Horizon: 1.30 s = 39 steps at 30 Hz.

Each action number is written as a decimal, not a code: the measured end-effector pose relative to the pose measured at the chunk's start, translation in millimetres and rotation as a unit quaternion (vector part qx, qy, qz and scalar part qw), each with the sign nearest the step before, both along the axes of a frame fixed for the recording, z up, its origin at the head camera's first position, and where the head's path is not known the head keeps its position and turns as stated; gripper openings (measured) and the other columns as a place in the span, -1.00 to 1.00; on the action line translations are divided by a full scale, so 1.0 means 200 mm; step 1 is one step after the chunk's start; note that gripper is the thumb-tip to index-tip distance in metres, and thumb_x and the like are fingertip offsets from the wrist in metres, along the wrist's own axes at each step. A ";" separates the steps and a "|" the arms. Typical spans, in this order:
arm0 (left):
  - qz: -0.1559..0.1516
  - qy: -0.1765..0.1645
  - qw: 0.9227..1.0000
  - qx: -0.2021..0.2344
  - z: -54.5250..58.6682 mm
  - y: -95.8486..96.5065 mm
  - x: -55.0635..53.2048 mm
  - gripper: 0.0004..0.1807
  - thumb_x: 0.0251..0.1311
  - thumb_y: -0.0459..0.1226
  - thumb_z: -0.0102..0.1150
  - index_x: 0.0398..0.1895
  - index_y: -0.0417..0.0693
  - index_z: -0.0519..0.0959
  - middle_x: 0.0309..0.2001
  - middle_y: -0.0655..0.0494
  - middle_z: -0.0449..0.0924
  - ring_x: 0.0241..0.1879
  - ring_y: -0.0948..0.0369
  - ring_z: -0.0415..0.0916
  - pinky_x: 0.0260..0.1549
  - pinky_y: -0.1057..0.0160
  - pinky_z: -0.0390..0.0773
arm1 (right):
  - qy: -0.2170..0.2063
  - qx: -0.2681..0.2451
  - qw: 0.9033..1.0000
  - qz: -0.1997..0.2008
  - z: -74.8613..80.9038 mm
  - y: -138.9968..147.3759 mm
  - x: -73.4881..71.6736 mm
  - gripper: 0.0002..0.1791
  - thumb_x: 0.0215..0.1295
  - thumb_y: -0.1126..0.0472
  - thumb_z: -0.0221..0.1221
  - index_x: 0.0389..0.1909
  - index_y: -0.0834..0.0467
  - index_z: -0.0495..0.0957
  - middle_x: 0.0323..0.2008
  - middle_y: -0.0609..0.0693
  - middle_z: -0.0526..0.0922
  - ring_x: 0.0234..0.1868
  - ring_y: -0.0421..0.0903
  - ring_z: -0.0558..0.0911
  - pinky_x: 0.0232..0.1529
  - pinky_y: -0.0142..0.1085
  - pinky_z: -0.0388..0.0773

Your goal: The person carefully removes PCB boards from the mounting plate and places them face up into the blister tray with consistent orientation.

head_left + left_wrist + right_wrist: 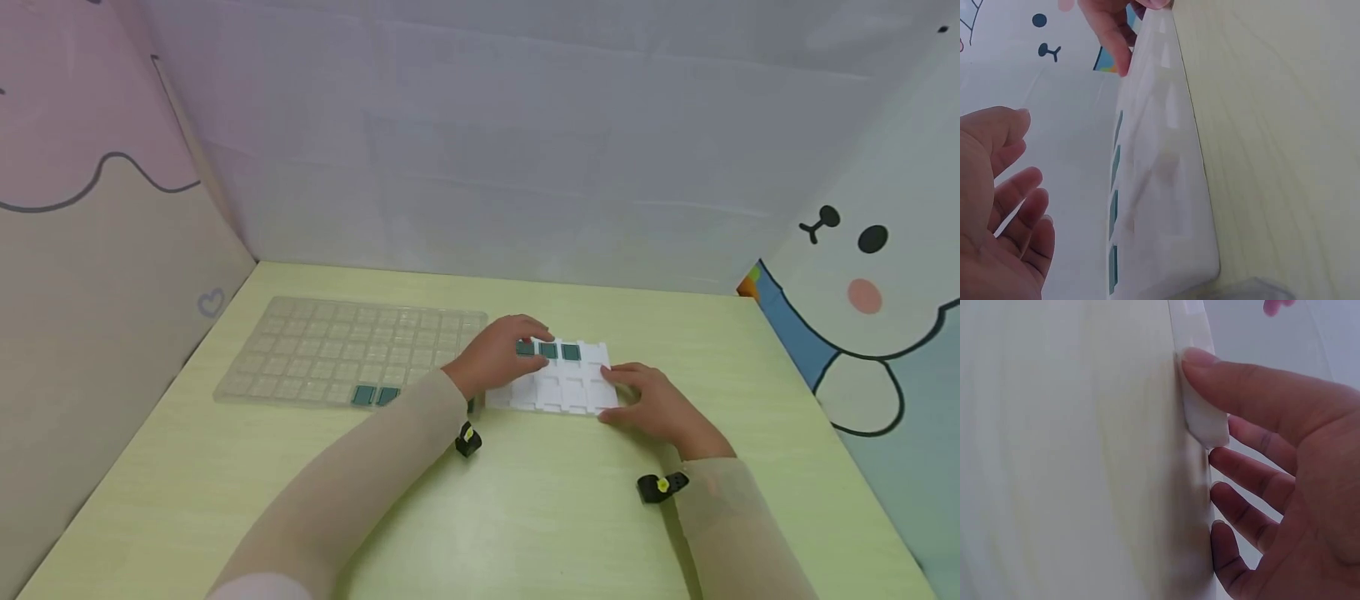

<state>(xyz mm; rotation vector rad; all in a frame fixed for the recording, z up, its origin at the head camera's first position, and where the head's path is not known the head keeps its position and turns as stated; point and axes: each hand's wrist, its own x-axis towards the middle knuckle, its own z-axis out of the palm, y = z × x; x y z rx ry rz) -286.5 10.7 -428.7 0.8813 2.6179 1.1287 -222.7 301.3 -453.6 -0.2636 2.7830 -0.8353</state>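
Observation:
A white compartment tray (572, 390) lies on the table, with several small dark green square pieces (571, 352) in its back row. Over the left part of this tray hovers my left hand (497, 357), its fingers loosely bent; the left wrist view shows nothing between thumb and fingers. My right hand (654, 406) holds the tray's right end at the front corner. In the right wrist view the thumb (1235, 384) presses on the tray's edge, while the other fingers lie at its far side. The left hand hides some of the tray's left compartments.
To the left lies a large clear plastic tray (264, 321) with many compartments. Green pieces (363, 395) sit in its front row, partly hidden by the left forearm. Printed cloth walls (480, 167) stand behind and at both sides of the pale wooden table (525, 517).

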 end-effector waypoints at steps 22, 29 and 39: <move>0.025 -0.059 0.998 0.003 -0.01 0.24 -0.10 -0.64 0.36 -0.12 0.35 0.20 0.12 0.69 0.15 0.30 0.57 0.02 0.25 0.45 -0.04 0.25 0.52 | 0.010 -0.001 1.000 0.006 0.01 0.00 -0.01 -0.15 0.20 -0.04 0.48 0.47 0.15 0.42 0.42 0.30 0.34 0.46 0.37 0.21 0.38 0.33 0.17; 0.050 -0.048 0.997 -0.021 -0.06 0.27 -0.16 -0.76 0.32 -0.13 0.39 0.03 0.18 0.73 0.14 0.28 0.61 0.03 0.23 0.51 0.08 0.22 0.51 | 0.001 0.001 1.000 0.000 0.00 0.00 -0.01 -0.13 0.20 -0.06 0.48 0.48 0.15 0.41 0.43 0.30 0.33 0.46 0.37 0.20 0.39 0.33 0.15; 0.057 -0.036 0.997 -0.045 -0.09 0.30 -0.19 -0.83 0.31 -0.15 0.40 -0.06 0.21 0.74 0.16 0.25 0.64 0.34 0.16 0.42 0.32 0.18 0.38 | 0.008 -0.006 1.000 0.001 0.00 0.00 0.00 -0.14 0.20 -0.03 0.49 0.47 0.16 0.42 0.42 0.29 0.35 0.46 0.36 0.22 0.40 0.30 0.15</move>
